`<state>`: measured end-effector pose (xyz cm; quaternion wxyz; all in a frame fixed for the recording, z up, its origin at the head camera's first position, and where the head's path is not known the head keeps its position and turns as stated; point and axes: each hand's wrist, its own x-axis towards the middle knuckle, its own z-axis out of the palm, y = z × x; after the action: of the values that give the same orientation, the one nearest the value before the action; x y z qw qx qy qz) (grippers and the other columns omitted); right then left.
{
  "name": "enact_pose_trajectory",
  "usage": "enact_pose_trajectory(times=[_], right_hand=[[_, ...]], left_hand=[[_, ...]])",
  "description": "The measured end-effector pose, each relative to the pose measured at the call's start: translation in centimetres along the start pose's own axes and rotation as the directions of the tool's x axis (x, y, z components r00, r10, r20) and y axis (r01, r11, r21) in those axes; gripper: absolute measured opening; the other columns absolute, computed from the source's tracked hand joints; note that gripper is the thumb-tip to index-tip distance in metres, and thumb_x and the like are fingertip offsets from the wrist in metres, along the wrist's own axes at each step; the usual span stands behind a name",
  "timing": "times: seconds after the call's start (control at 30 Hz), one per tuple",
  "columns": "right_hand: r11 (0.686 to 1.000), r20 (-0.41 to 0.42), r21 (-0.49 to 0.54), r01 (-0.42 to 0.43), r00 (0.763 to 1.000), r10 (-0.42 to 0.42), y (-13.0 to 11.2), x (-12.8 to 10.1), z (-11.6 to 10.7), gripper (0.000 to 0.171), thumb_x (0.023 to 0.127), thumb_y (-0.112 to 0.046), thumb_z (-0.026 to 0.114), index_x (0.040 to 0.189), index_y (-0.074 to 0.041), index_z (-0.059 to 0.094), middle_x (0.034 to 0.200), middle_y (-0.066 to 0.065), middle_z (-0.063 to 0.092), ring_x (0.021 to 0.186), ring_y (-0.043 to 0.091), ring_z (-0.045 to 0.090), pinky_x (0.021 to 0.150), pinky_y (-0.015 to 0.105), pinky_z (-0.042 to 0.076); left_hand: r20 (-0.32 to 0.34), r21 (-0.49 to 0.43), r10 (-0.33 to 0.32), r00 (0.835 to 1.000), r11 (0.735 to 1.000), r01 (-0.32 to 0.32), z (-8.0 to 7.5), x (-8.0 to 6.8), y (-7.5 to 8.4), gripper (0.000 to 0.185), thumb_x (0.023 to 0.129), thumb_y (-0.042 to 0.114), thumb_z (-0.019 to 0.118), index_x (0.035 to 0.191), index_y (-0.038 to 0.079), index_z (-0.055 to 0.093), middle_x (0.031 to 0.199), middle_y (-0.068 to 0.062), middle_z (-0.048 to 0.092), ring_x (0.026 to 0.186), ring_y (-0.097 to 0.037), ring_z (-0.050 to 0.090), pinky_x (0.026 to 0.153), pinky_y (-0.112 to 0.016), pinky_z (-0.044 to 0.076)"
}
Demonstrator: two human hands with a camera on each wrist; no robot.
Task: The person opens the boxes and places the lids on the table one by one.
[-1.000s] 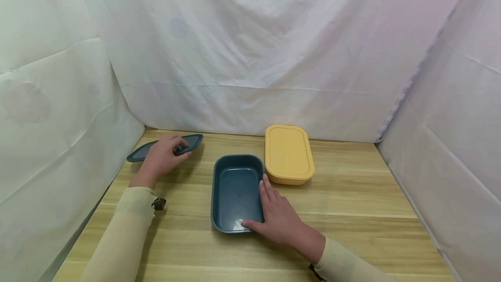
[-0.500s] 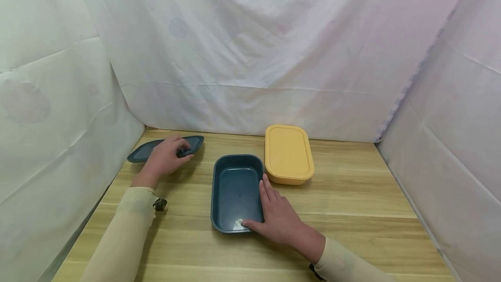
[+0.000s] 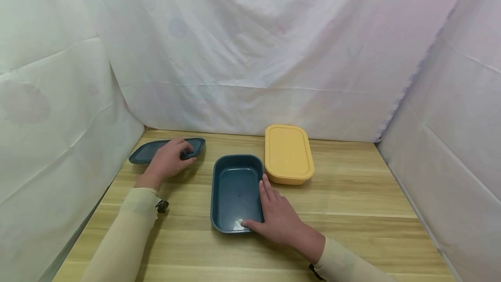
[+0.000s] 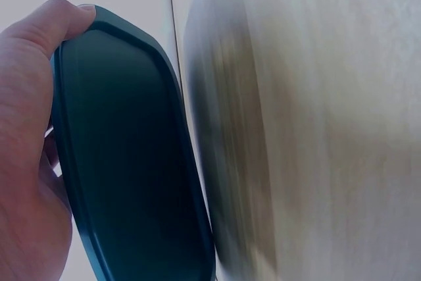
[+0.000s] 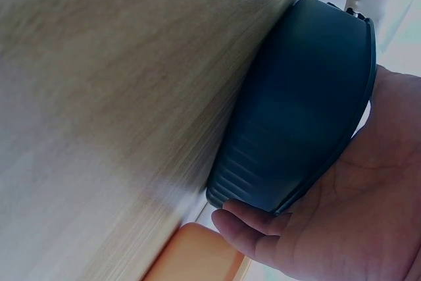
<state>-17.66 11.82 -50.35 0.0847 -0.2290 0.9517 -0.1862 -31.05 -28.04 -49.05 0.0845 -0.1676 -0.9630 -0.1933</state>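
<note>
My left hand (image 3: 168, 160) grips a dark blue lid (image 3: 146, 152) at the table's far left, fingers curled over its right end. In the left wrist view the thumb and fingers (image 4: 29, 123) wrap the edge of the lid (image 4: 125, 156), which sits just above the wood. An open dark blue container (image 3: 235, 190) stands at the middle of the table. My right hand (image 3: 278, 219) holds its right wall, fingers laid along the side and thumb over the near rim. From the right wrist the palm (image 5: 348, 228) cups the container (image 5: 296, 110).
A yellow lidded container (image 3: 287, 153) stands just right of the blue one, nearly touching it, and shows again as the yellow container (image 5: 191, 258) in the right wrist view. White cloth walls close in the wooden table (image 3: 352, 195) on three sides.
My left hand has shifted slightly right and lowered the lid closer to the table. The right hand and both containers have stayed still.
</note>
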Motion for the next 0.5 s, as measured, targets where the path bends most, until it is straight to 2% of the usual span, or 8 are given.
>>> enact_pose_trajectory(times=[0.5], right_hand=[[1.000, 0.002, -0.005, -0.005, 1.000, 0.005, 0.01, 0.00, 0.09, 0.130, 0.093, -0.090, 0.058, 0.176, -0.001, 0.015, 0.186, 0.011, -0.003, 0.163, 0.040, 0.032, 0.122, 0.062, 0.040]], left_hand=[[0.035, 0.037, -0.009, 0.999, 0.999, 0.008, 0.69, 0.12, 0.32, 0.028, 0.098, 0.029, 0.088, 0.118, 0.012, 0.077, 0.116, -0.008, 0.067, 0.105, -0.030, 0.066, 0.089, -0.057, 0.056]])
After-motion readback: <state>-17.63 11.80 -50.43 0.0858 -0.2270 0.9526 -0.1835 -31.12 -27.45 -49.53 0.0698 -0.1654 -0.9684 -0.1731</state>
